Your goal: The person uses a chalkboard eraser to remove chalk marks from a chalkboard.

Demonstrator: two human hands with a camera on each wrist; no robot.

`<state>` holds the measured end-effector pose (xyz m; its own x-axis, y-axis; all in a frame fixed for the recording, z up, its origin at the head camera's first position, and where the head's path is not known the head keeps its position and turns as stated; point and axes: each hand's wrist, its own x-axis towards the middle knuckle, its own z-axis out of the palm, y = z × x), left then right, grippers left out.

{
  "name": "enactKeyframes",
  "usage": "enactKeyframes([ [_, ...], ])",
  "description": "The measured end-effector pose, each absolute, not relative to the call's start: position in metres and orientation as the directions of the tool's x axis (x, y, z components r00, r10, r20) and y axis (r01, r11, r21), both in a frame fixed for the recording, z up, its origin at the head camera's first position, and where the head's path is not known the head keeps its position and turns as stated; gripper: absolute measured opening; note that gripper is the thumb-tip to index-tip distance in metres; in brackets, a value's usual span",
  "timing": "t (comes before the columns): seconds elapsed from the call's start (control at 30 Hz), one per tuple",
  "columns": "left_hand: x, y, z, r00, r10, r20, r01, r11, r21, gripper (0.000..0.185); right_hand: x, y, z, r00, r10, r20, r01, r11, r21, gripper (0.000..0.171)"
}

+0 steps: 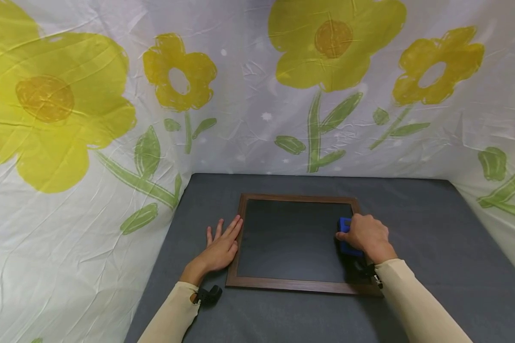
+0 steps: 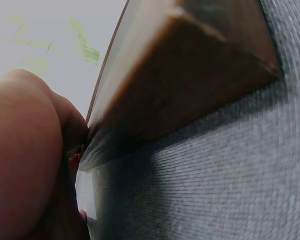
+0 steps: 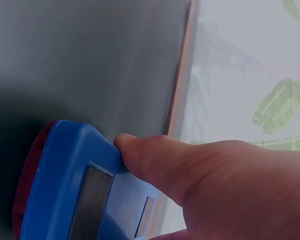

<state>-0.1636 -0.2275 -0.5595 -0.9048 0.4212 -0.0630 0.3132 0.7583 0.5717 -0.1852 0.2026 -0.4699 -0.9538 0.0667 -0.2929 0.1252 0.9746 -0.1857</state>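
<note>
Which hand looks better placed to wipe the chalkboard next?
The right hand, probably: it already grips the blue eraser on the chalkboard. The left hand lies flat against the frame's left edge, steadying it.

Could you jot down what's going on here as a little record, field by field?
Surface: grey table
Board: wood-framed chalkboard lying flat, its dark face bare
Left hand: flat beside the board's left edge, fingers straight, touching the frame
Right hand: holds a blue eraser on the board's right side
Eraser underside: red pad, seen from the right wrist
Backdrop: white cloth printed with yellow flowers
</note>
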Motion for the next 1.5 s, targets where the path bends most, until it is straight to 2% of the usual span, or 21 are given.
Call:
enactKeyframes([
  [0.17,-0.163,-0.230,-0.564,-0.901,0.433,0.006,0.340,0.698,0.630,0.069,-0.186,0.192,-0.470,-0.958,0.051,-0.281,0.107,0.976,-0.187,0.067],
  [0.43,-0.168,-0.231,-0.575,-0.909,0.416,-0.026,0.323,0.743,0.586,0.070,-0.187,0.166,-0.472,-0.965,0.015,-0.263,0.058,0.986,-0.157,0.071],
  [0.77,-0.168,-0.232,-0.576,-0.911,0.412,-0.031,0.316,0.744,0.589,0.069,-0.187,0.125,-0.476,-0.976,-0.028,-0.216,0.003,0.990,-0.141,0.068],
  [1.5,-0.167,-0.232,-0.575,-0.910,0.412,-0.031,0.314,0.739,0.595,0.070,-0.190,0.065,-0.477,-0.971,-0.092,-0.219,-0.070,0.992,-0.109,0.071],
])
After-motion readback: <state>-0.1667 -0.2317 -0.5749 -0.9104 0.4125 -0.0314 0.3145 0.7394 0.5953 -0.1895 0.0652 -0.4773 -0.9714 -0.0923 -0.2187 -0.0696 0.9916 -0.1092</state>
